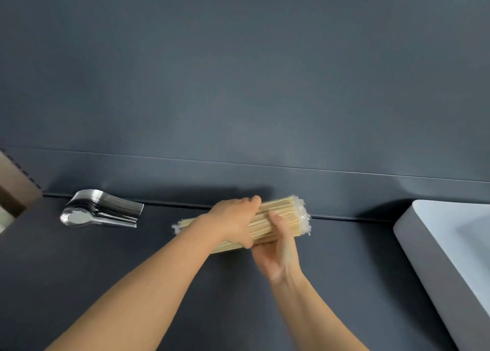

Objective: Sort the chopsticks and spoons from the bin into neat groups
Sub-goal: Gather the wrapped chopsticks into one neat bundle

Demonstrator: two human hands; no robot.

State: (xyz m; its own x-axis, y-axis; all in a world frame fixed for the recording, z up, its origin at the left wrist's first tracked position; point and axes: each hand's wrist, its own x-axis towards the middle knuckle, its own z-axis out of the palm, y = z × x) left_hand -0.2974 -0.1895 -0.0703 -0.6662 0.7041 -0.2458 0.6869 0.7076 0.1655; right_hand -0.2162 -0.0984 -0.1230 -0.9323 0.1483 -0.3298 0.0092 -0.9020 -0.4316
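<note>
Head view: we record a bundle of wooden chopsticks (285,214) over the dark counter (344,271), close to its back edge and about mid-frame. Its long axis runs left to right, the right end set slightly farther from us; clear film shows at both ends. We cannot tell whether it rests on the surface. The left hand (236,218) grips the bundle from above near its middle, with fingers curled over the far side and the thumb on the near side. The right hand (278,252) holds it from the near side just right of the left hand, palm up, thumb laid across the sticks. A nested stack of metal spoons (100,210) lies well to the left by the back edge, bowls left, handles pointing right. A white bin (429,234) stands at the right.
</note>
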